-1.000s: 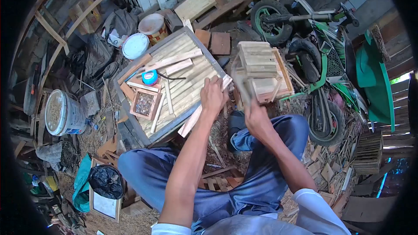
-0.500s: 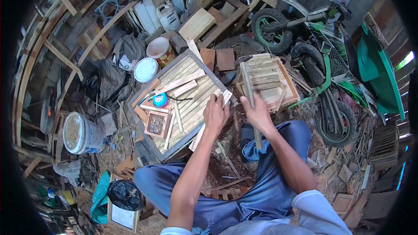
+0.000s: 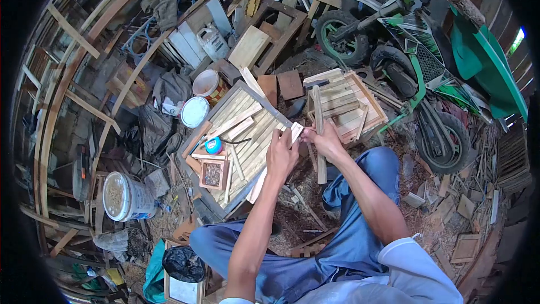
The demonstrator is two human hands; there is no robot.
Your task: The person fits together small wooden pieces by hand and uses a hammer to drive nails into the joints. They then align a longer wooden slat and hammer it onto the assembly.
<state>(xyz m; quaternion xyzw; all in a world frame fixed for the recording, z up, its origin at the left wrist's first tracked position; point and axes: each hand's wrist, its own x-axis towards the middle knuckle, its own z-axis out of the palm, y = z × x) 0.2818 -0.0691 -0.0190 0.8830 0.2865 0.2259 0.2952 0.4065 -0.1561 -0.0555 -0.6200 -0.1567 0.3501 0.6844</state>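
Left hand [image 3: 280, 155]: closed over the near end of a short wooden slat [image 3: 272, 161]. That slat runs diagonally, from low beside the person's knee up toward the corner of the slatted work panel [image 3: 222, 118], and it lies along the panel's near edge, touching it.

Right hand [image 3: 326, 142]: closed around a long wooden strip [image 3: 319, 126], gripped a little below its middle. The strip's long axis stands almost straight away from the person; its far end lies across the slatted crate [image 3: 360, 107], its near end hangs past the hand toward the ground.

The two hands sit just beside each other, the strip to the right of the slat, the pieces close at the panel's corner; whether they touch there cannot be told. The right hand is the nearer to the crate, the left to the panel.

On the panel: a blue tape measure [image 3: 213, 145], loose slats and a small wooden tray [image 3: 213, 174], all left of the left hand. Beyond the panel, a white bucket lid [image 3: 194, 111]. Beyond the crate, a green motorbike [image 3: 416, 56]. Wood offcuts litter the ground.
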